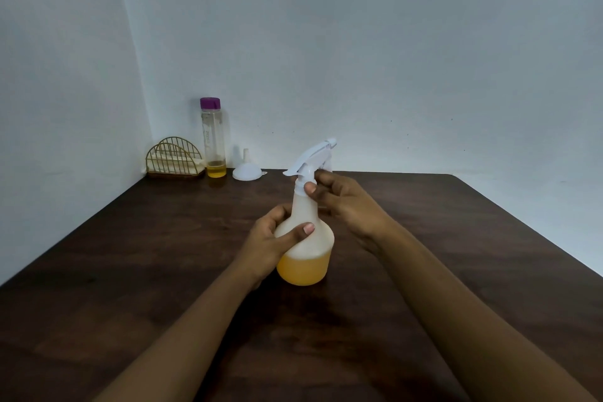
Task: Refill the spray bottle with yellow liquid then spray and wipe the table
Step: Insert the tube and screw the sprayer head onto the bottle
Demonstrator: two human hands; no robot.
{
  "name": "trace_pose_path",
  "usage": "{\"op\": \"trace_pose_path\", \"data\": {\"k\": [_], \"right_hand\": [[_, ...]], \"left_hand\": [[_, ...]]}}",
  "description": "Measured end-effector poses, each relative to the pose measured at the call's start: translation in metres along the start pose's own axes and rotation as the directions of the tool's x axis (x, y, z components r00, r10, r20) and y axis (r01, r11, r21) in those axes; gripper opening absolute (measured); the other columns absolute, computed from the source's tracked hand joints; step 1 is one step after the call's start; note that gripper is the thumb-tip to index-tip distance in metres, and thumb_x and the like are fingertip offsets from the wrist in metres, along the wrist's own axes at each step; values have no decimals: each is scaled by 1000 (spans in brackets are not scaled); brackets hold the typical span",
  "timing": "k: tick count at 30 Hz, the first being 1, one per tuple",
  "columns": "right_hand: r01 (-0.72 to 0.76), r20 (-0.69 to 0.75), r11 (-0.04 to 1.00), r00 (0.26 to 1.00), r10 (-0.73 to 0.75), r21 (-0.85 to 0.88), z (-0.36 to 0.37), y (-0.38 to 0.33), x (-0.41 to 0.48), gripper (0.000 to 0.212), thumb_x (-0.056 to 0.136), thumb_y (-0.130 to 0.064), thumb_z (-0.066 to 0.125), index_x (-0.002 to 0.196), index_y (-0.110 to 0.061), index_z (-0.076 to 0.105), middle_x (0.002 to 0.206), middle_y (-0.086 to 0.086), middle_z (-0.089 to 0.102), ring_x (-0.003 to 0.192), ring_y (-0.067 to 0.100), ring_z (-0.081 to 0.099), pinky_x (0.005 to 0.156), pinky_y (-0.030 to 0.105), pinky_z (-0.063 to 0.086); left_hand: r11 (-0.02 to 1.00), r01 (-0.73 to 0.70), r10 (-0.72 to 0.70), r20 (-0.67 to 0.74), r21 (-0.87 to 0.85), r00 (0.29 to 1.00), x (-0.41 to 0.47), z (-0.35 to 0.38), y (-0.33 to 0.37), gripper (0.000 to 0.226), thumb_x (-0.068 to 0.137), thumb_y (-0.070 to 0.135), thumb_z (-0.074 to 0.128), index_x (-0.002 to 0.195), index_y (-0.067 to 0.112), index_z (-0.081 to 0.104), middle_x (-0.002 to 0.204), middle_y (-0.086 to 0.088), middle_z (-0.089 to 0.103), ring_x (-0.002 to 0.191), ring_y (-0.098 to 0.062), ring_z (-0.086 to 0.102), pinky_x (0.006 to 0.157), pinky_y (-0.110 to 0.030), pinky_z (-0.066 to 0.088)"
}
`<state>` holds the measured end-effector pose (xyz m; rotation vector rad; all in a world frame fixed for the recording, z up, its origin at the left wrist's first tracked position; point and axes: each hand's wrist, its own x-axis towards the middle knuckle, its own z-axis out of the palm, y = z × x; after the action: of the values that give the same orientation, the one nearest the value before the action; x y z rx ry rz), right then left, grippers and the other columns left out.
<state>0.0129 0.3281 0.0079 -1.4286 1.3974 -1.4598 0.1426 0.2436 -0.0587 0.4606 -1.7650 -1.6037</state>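
Note:
A translucent white spray bottle (306, 258) stands upright in the middle of the dark wooden table (130, 271), its lower third filled with yellow liquid. My left hand (270, 245) grips its body from the left, thumb across the front. My right hand (342, 202) pinches the white collar just under the trigger head (315, 157), which sits on the bottle's neck. A clear bottle with a purple cap (213, 137) stands at the back left with a little yellow liquid at its bottom. Beside it a white funnel (247, 168) rests upside down on the table.
A gold wire holder (174, 157) with pale napkins or cloths stands in the back left corner against the wall. White walls close the table on the left and at the back. The table's right edge runs diagonally from the back right.

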Motion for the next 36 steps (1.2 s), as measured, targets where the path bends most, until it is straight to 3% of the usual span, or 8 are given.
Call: {"op": "trace_pose_path", "data": {"k": [3,6,8,14,18,22,29,36], "right_hand": [[36,-217,993,974,-61,-115,9,7,3,35,84,-23,67,115,-7,64,109,6,70,99,11,66,88,29,53],[33,-491,960,854,-172,-279,33,15,-1,53,74,-35,76,119,-11,64,111,3,70,99,5,64,90,28,53],[39,-552,955,809,-203,-294,42,16,-3,56,73,-36,76,122,-11,62,115,2,68,99,0,61,90,22,51],[32,-259,983,963,-79,-183,19,14,-3,44,86,-33,65,126,-15,57,117,2,66,107,11,62,97,38,49],[29,-105,989,993,-44,-142,11,10,-3,27,94,-28,55,119,-19,58,115,0,67,106,13,63,97,39,49],[55,-213,977,972,-99,-206,15,16,0,29,90,-34,59,114,-18,61,103,2,70,97,15,66,90,41,52],[75,-437,946,873,-215,-315,34,23,3,46,87,-34,63,127,-13,57,112,1,68,101,8,63,84,16,50],[37,-493,931,840,-225,-363,37,24,7,45,85,-39,64,123,-16,61,107,0,70,98,10,64,80,20,49]], "left_hand": [[1000,-15,15,-8,15,1000,0,1,-1,41,75,31,74,112,19,62,108,-3,70,98,-20,68,82,-37,55],[999,-46,46,-15,21,999,-2,2,0,38,74,29,69,109,17,62,104,-3,71,96,-17,68,77,-30,55],[998,-59,60,-14,30,998,-2,2,0,38,73,30,67,109,18,62,105,-2,71,95,-15,68,76,-28,55],[998,-13,11,35,59,999,-2,0,0,42,74,31,72,113,24,60,108,0,71,99,-16,68,78,-27,55],[988,39,-67,192,147,979,-1,-12,3,64,64,27,82,120,35,53,118,2,66,106,-12,64,80,-25,54],[974,14,-50,154,225,987,-1,-12,0,67,61,27,85,117,43,51,117,6,64,106,-12,62,82,-28,55],[904,-68,97,-46,423,994,0,1,-11,74,48,56,77,115,39,50,116,8,60,106,-11,58,86,-39,53],[862,-49,186,-226,504,956,-4,18,-13,75,61,40,81,127,21,49,118,5,55,107,-13,54,84,-33,50]]}}
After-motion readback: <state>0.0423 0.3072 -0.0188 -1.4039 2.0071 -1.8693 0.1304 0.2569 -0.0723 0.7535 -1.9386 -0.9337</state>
